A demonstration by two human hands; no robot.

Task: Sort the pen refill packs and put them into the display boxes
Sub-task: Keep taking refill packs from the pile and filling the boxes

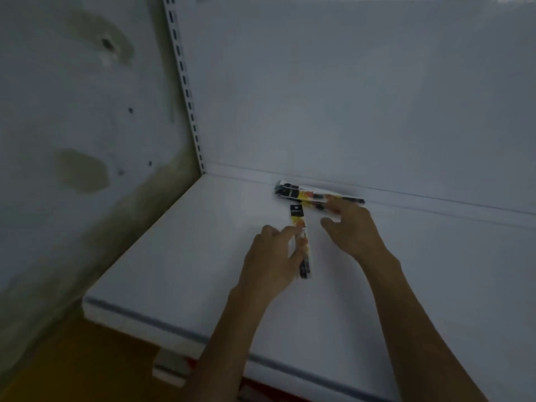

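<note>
We look down on a white shelf [179,256] that meets its back panel [348,97]. Our right hand [352,227] reaches rearward with its fingers spread and uncurled. Its tips seem to touch the pile of refill packs [301,194] lying along the panel, though blur leaves us unsure. Our left hand [269,256] pinches a single refill pack [298,219] between thumb and fingers, its far end just beside the pile.

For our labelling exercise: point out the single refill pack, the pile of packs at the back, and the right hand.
single refill pack [298,221], head view, its yellow label
pile of packs [295,192], head view, its dark left end
right hand [355,224], head view, back of the hand
</note>
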